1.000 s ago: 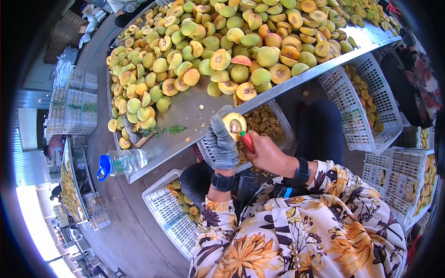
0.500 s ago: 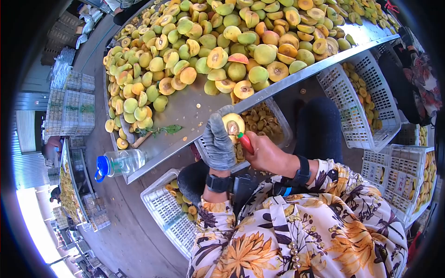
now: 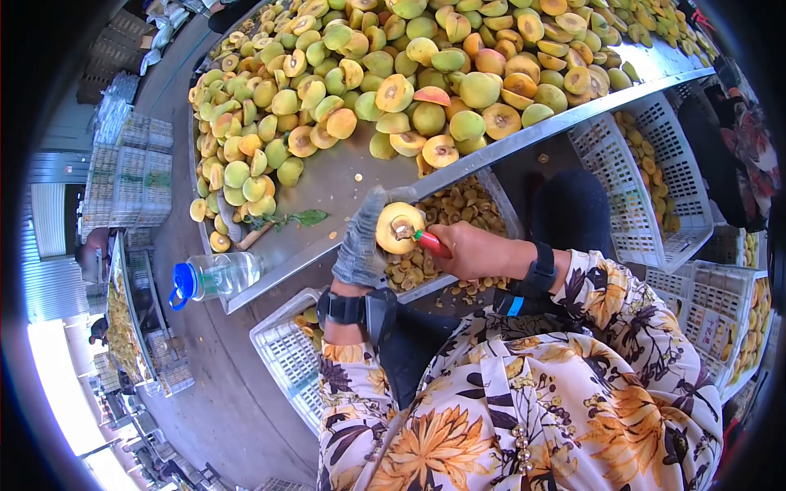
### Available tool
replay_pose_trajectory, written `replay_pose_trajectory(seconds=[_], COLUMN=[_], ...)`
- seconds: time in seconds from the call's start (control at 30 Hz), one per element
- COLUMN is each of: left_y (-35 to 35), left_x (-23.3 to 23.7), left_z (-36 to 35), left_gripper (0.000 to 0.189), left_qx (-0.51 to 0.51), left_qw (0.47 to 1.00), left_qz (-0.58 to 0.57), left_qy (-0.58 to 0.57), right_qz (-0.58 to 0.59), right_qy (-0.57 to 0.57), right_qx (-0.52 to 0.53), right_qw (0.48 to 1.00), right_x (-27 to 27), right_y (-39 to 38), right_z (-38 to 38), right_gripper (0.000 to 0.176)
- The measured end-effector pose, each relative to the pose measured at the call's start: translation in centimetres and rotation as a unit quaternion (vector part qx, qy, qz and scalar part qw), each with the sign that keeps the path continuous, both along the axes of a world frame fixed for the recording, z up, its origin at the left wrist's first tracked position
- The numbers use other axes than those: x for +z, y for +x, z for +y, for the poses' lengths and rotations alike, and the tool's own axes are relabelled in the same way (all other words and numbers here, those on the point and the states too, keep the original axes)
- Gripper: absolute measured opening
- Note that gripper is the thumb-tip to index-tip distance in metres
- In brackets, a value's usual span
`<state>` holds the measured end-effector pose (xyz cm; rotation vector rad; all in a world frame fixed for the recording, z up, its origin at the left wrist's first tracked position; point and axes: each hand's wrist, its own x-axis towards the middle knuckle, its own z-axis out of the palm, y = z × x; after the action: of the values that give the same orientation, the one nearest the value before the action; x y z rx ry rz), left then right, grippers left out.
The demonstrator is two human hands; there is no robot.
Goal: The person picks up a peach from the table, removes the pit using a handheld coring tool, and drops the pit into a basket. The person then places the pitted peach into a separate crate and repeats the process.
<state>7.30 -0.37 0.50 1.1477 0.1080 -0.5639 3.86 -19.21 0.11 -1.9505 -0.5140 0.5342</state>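
The gloved left hand [image 3: 359, 250] grips a cut fruit [image 3: 396, 221] right against its fingers. The right hand [image 3: 476, 250] has its fingers wrapped round a red tool [image 3: 435, 243], tip at the fruit's middle.

Blue-capped clear bottle [image 3: 232, 273] near leafy sprig [image 3: 309, 218]; pale crates [image 3: 129, 188] stacked far left.

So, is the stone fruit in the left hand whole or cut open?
Cut open: in the left hand, the stone fruit shows a flat yellow face with a brown centre, beside the red-handled tool.
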Motion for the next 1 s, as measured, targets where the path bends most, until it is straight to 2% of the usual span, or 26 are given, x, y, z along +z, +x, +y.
replay_pose_trajectory(seconds=[0.07, 0.1, 0.13, 0.2, 0.23, 0.27, 0.33, 0.4, 0.47, 0.5, 0.57, 0.6, 0.63, 0.67, 0.73, 0.8, 0.83, 0.87, 0.93, 0.97, 1.0], left_y=[-0.5, -0.8, -1.2, -1.8, -1.5, -1.4, -1.6, -1.7, -1.7, -1.4, -0.7, -0.5, 0.0, 0.4, 1.0, 1.2, 1.1, 1.1, 1.2, 1.1, 0.5], left_x=[0.1, -0.5, -1.0, -1.1, -1.1, -1.3, -2.3, -3.3, -3.7, -3.3, -1.8, -1.3, -0.7, -0.4, -0.7, -0.8, -0.2, -0.2, 0.2, 0.2, 0.7], left_z=[-0.4, -1.1, -1.6, -2.6, -2.8, -3.1, -4.0, -4.1, -3.7, -3.2, -1.9, -1.4, -1.0, -0.8, -0.7, -0.5, -0.4, 0.0, 1.1, 1.5, 1.1], left_gripper=[0.038, 0.028, 0.028, 0.021, 0.024, 0.024, 0.023, 0.024, 0.038, 0.038, 0.055, 0.055, 0.061, 0.067, 0.066, 0.068, 0.070, 0.070, 0.072, 0.075, 0.075], left_qx=[0.020, 0.074, 0.077, 0.182, 0.204, 0.202, 0.289, 0.297, 0.253, 0.254, 0.087, 0.088, 0.010, -0.069, -0.086, -0.157, -0.161, -0.160, -0.124, -0.102, -0.103], left_qw=[0.996, 0.991, 0.991, 0.975, 0.979, 0.979, 0.957, 0.953, 0.957, 0.956, 0.992, 0.992, 0.995, 0.990, 0.987, 0.971, 0.966, 0.967, 0.988, 0.993, 0.993], left_qz=[0.028, -0.083, -0.080, -0.124, -0.017, -0.019, -0.031, -0.055, -0.100, -0.099, 0.016, 0.018, 0.068, 0.118, 0.112, 0.083, 0.090, 0.089, 0.089, -0.030, -0.032], left_qy=[-0.083, 0.074, 0.075, 0.024, 0.007, 0.006, 0.013, 0.025, 0.104, 0.104, 0.091, 0.092, 0.067, 0.042, 0.082, 0.162, 0.180, 0.179, 0.008, 0.043, 0.045], right_qz=[0.033, 0.068, 0.070, 0.041, 0.041, 0.032, 0.027, 0.162, 0.208, 0.224, 0.243, 0.191, 0.135, 0.134, 0.089, 0.109, 0.129, 0.128, 0.197, 0.195, 0.230], right_qy=[-0.014, -0.030, -0.030, -0.034, -0.033, -0.013, 0.004, 0.069, 0.089, 0.073, 0.058, 0.035, 0.012, 0.012, -0.008, -0.004, 0.000, 0.000, 0.061, 0.062, 0.085], right_qx=[0.007, 0.017, 0.019, 0.015, 0.013, -0.013, -0.042, -0.051, -0.058, -0.047, -0.034, -0.025, -0.015, -0.016, 0.004, 0.010, 0.013, 0.014, 0.027, 0.028, 0.021], right_qw=[0.999, 0.997, 0.997, 0.998, 0.999, 0.999, 0.999, 0.983, 0.972, 0.971, 0.968, 0.981, 0.991, 0.991, 0.996, 0.994, 0.992, 0.992, 0.978, 0.978, 0.969], right_x=[0.6, 0.7, 0.5, -0.1, -0.6, -1.2, -0.7, 0.4, 0.9, 0.9, 0.4, -0.2, -0.8, -1.6, -2.2, -2.0, -1.5, -1.3, -0.5, 0.1, 1.3], right_y=[0.3, 0.2, 0.1, -0.1, -0.4, -0.8, -1.3, -1.7, -2.0, -2.2, -2.6, -2.8, -2.8, -2.9, -3.2, -3.0, -2.8, -2.5, -1.6, -1.4, -1.0], right_z=[-0.2, -0.2, -0.1, 0.0, 0.2, 0.4, 0.6, 0.6, 0.7, 0.7, 0.8, 0.8, 0.9, 1.1, 1.6, 1.5, 1.5, 1.4, 1.3, 1.4, 1.5], right_gripper=[0.013, 0.015, 0.015, 0.015, 0.015, 0.012, 0.010, 0.010, 0.012, 0.012, 0.012, 0.011, 0.010, 0.010, 0.010, 0.011, 0.012, 0.012, 0.013, 0.013, 0.012])
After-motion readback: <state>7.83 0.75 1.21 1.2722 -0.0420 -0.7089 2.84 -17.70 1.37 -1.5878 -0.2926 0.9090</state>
